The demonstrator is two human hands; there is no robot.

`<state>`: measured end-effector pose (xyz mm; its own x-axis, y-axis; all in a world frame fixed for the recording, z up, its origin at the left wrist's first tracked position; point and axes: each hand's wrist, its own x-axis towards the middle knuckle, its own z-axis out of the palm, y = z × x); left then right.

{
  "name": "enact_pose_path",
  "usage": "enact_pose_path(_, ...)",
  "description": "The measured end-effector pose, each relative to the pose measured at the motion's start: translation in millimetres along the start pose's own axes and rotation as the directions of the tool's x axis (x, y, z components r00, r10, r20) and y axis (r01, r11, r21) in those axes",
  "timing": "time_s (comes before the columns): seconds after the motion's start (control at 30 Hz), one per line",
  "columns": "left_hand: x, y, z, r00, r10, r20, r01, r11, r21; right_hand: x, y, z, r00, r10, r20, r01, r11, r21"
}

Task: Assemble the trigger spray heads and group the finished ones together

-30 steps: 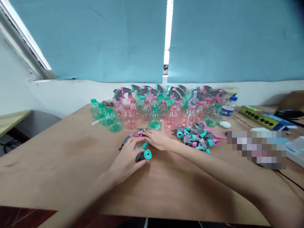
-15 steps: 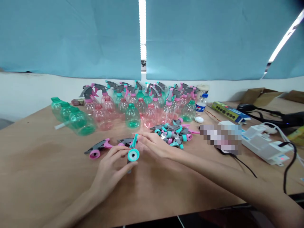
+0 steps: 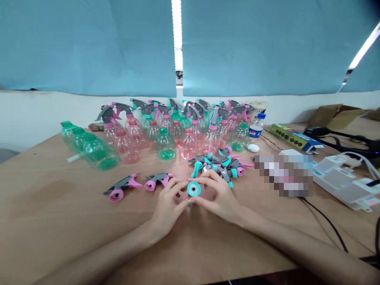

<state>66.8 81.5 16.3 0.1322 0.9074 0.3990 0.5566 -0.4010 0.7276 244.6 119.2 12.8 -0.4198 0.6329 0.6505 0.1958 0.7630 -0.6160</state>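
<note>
A grey and turquoise trigger spray head [image 3: 194, 189] is held low over the table, its round collar facing me. My left hand [image 3: 170, 200] pinches it from the left, thumb below and fingers above. From the right, my right hand [image 3: 221, 196] grips the same collar with thumb and fingers. Beyond my hands lies a pile of loose spray heads [image 3: 224, 164] in grey, pink and turquoise. Left of them rest a pink-collared spray head [image 3: 122, 187] and another pink one [image 3: 157, 181], partly near my left fingers.
Several pink and green bottles stand behind, such as a green bottle [image 3: 165, 144]; many carry spray heads. Green bottles [image 3: 95, 146] cluster at left. To the right are a Pepsi bottle [image 3: 257, 126], a white cap [image 3: 253, 148], a box [image 3: 293, 137] and a white plastic device [image 3: 346, 182] with cables.
The turquoise spray head has moved right. My right hand has come back from near its trigger and now grips the collar opposite my left hand. The view has shifted slightly.
</note>
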Motion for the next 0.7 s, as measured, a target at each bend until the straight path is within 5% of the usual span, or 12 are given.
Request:
enact_pose_path(0.2, -5, -1, -7.2, 0.984, 0.002, 0.178, 0.001, 1.0, -0.012, -15, 0, 6, 0.986, 0.131, 0.107, -0.133, 0.991, 0.015)
enact_pose_path(0.37, 2, -7, -8.1, 0.961, -0.038, 0.275, 0.054, 0.997, -0.049, -13, 0, 5, 0.977, 0.205, 0.062, -0.199, 0.975, -0.101)
enact_pose_path(0.57, 8, -13, -13.5, 0.989, -0.1, 0.113, 0.099, 0.995, 0.017, -12, 2, 0, 0.971, 0.228, 0.072, -0.215, 0.965, -0.151)
enact_pose_path(0.7, -2, -1, -13.7, 0.998, -0.013, 0.056, 0.012, 1.0, 0.014, -12, 0, 0, 0.969, 0.232, 0.087, -0.215, 0.962, -0.169)
